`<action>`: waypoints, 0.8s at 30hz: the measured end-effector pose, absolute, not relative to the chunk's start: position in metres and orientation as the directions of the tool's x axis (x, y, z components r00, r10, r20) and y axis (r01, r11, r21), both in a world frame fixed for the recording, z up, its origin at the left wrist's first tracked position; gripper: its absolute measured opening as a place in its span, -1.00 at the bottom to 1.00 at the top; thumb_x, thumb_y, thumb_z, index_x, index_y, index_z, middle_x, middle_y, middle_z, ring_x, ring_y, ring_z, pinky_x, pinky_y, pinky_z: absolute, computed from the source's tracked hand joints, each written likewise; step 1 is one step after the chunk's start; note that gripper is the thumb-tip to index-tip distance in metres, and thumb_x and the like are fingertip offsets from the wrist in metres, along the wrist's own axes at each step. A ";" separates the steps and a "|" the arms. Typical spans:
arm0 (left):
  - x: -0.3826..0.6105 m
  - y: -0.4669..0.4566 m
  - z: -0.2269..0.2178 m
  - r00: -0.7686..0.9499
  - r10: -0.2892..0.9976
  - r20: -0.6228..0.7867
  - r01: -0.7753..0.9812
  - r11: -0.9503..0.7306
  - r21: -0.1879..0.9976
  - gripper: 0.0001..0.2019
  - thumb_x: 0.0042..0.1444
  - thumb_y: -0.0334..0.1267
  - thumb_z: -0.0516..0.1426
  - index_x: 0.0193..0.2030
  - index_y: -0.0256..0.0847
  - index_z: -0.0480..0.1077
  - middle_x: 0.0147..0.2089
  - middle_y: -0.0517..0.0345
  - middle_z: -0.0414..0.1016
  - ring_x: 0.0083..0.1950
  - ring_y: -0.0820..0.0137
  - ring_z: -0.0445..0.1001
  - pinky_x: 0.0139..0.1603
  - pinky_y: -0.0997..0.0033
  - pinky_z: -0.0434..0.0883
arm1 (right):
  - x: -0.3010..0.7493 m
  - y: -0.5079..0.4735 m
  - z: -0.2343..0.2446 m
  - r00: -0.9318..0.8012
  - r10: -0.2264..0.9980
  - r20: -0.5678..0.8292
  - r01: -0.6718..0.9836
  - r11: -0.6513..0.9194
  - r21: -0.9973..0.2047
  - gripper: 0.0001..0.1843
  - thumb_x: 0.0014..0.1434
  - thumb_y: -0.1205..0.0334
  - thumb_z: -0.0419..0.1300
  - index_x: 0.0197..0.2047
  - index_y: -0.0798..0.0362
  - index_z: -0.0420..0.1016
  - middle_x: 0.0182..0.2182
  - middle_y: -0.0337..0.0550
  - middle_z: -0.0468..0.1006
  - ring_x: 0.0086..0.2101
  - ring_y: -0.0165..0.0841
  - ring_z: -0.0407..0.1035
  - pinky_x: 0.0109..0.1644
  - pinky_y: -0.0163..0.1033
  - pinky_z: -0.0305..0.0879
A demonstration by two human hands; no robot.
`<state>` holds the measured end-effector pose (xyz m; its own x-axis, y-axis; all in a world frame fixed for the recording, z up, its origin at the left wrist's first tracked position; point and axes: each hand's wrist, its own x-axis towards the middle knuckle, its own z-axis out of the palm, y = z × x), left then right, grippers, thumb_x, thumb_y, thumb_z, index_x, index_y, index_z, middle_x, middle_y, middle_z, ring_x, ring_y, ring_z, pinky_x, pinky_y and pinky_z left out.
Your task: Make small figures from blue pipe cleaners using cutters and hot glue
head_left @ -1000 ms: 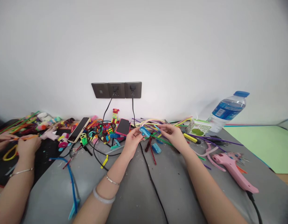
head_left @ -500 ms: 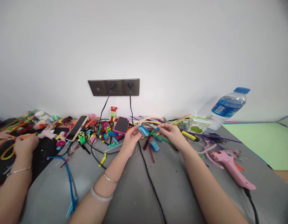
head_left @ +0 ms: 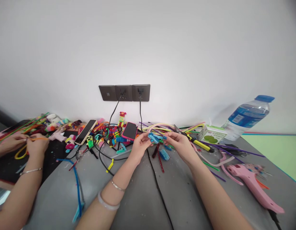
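Observation:
Above the grey table (head_left: 138,204), my left hand (head_left: 139,147) pinches a small folded bundle of blue pipe cleaner (head_left: 153,137) between thumb and fingertips. Facing it, my right hand (head_left: 180,146) has its fingers closed on a short light-blue pipe cleaner piece (head_left: 161,137), which meets the right side of the bundle. Just below lie another blue pipe cleaner bundle (head_left: 164,155) and a dark red tinsel stem (head_left: 160,159). Pliers with yellow and black handles (head_left: 200,143) rest beyond my right hand.
A pink glue gun (head_left: 256,188), a tilted water bottle (head_left: 249,116) and a green-white box (head_left: 212,134) stand right. Phones (head_left: 130,131), pipe-cleaner figures (head_left: 122,118) and black cables (head_left: 157,182) crowd the middle. At left, another person's hands (head_left: 37,145) hold an orange strand.
My right hand has brought the light-blue piece against the bundle in my left hand. The whole view has shifted, so things appear farther right. The other person's hands still work the orange strand.

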<state>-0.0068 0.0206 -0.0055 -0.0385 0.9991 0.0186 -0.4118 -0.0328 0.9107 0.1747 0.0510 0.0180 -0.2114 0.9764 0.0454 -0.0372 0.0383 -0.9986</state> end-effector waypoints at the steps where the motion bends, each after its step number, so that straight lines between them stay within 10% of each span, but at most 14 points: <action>1: -0.007 0.021 -0.006 -0.035 0.999 0.013 -0.416 -0.026 0.909 -0.59 -0.15 -0.18 0.42 -0.12 -0.22 0.53 -0.18 0.07 0.57 -0.16 0.33 0.53 -0.17 0.36 0.48 | 0.174 0.051 0.018 -0.208 0.976 0.058 -0.036 0.052 -0.998 -0.53 -0.16 -0.19 0.44 -0.36 0.04 0.58 -0.44 -0.15 0.58 -0.45 -0.34 0.43 -0.32 -0.23 0.42; 24: -0.007 0.018 -0.002 0.034 0.999 0.003 -0.396 0.011 0.918 -0.57 -0.16 -0.11 0.43 -0.16 -0.22 0.48 -0.11 0.02 0.58 -0.13 0.27 0.58 -0.09 0.26 0.51 | 0.166 0.047 0.015 -0.201 0.952 0.233 0.140 0.263 -0.955 -0.62 0.07 -0.14 0.25 -0.35 0.04 0.49 -0.39 -0.13 0.55 -0.34 -0.25 0.38 -0.23 -0.20 0.29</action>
<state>-0.0067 0.0176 -0.0024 0.0341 0.9994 0.0030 -0.3959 0.0108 0.9182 0.1659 0.0474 0.0150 -0.2009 0.9516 0.2326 0.1398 0.2628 -0.9547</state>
